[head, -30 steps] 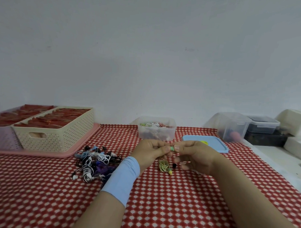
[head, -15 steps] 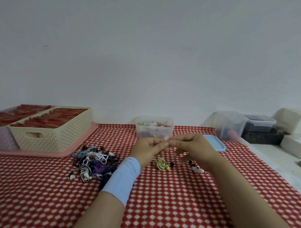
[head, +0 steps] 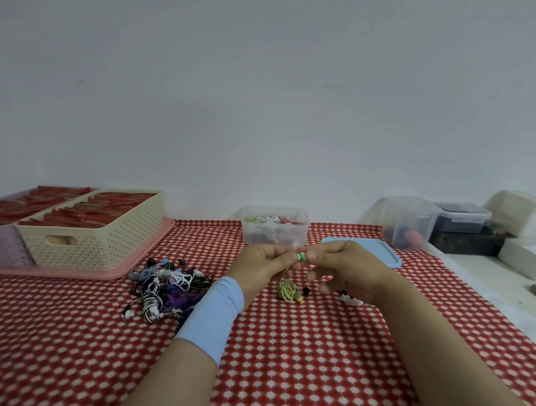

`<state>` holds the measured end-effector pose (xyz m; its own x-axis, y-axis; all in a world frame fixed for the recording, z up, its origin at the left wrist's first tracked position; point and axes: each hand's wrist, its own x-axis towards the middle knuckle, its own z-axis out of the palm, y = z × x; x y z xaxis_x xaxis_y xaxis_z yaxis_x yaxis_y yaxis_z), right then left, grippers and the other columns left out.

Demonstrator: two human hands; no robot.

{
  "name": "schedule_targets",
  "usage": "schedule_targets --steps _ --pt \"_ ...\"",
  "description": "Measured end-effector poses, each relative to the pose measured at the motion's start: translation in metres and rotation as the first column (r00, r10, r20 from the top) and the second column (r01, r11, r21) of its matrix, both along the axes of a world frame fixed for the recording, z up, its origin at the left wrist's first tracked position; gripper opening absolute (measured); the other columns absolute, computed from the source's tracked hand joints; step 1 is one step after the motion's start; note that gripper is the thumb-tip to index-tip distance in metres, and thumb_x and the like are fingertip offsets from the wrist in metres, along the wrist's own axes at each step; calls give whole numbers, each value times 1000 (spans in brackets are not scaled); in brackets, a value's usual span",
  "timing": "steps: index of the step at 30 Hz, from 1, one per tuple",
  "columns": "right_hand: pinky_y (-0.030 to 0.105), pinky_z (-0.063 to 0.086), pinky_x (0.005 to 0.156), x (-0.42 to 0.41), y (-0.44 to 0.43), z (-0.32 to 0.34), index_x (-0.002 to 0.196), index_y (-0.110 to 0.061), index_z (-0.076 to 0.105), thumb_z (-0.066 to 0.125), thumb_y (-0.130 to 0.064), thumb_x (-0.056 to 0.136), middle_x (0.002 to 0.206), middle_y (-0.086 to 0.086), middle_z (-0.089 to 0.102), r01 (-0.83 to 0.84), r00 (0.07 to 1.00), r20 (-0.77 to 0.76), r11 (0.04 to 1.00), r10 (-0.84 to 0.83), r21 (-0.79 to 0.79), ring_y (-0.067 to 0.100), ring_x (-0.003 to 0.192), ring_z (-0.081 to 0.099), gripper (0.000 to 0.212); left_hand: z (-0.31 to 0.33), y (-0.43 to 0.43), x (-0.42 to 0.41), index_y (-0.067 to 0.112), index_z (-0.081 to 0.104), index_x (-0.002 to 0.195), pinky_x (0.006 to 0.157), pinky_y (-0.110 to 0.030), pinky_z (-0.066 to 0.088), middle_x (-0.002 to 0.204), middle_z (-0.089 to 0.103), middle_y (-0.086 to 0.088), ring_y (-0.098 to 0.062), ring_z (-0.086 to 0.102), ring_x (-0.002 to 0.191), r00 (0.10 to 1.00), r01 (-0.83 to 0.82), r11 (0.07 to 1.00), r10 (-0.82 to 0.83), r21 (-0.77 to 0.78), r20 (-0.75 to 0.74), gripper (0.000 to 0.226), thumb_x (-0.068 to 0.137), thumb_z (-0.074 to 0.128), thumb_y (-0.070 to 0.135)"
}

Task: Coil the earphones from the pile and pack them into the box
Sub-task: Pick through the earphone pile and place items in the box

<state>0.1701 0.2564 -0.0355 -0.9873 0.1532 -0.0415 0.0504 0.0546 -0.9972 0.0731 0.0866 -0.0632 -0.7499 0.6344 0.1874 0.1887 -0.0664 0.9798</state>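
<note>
The left hand (head: 264, 263) and right hand (head: 346, 266) meet above the bench (head: 285, 355), fingertips pinched together on the small green earbuds (head: 301, 257) of one yellow-green earphone (head: 286, 290). Its thin cord drops straight down from the pinch into a loose, springy tangle lying on the red-and-white checked cloth directly below, so the length to be coiled runs vertically, between both hands and equally close to each. A pale blue sleeve band (head: 211, 319) wraps the left wrist. Just left of that wrist lies the pile (head: 163, 284), a knot of white, black, blue and purple rubbery cords. Beyond the hands stands the box (head: 275, 230), translucent plastic with rounded corners, open on top and already holding coiled sets; its flat blue lid (head: 380, 252) lies beside it to the right.
</note>
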Motion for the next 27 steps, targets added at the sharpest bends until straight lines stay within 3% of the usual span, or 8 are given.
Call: schedule_targets --steps 11,17,22,27 --pt "23 53 49 -1 -2 -1 109 -4 75 74 -25 74 96 10 75 -37 999 27 998 39 -57 15 75 68 41 0 -1 3 11 76 92 77 -29 53 76 73 -2 -13 64 75 989 79 995 -86 64 118 13 93 63 8" --pt "24 52 49 -3 -3 -3 103 -8 78 76 -29 71 96 11 76 -27 998 50 1000 28 -15 16 73 68 38 -1 -2 4 12 76 93 79 -30 55 78 74 -2 -13 66 76 996 65 998 -66 27 64 12 92 65 10" --pt "23 52 47 -4 -6 -5 101 -7 75 74 -24 74 89 10 75 -39 999 0 996 39 -85 13 69 70 32 0 1 6 13 75 91 79 -30 52 74 72 0 -12 64 74 987 78 993 -89 93 130 15 93 61 9" --pt "29 55 51 -3 -11 -4 102 -8 72 71 -13 88 82 12 73 52 986 -160 998 -56 -28 19 67 69 15 3 3 8 8 74 92 83 -32 53 76 71 0 -10 63 73 974 54 989 -83 140 210 15 95 60 12"
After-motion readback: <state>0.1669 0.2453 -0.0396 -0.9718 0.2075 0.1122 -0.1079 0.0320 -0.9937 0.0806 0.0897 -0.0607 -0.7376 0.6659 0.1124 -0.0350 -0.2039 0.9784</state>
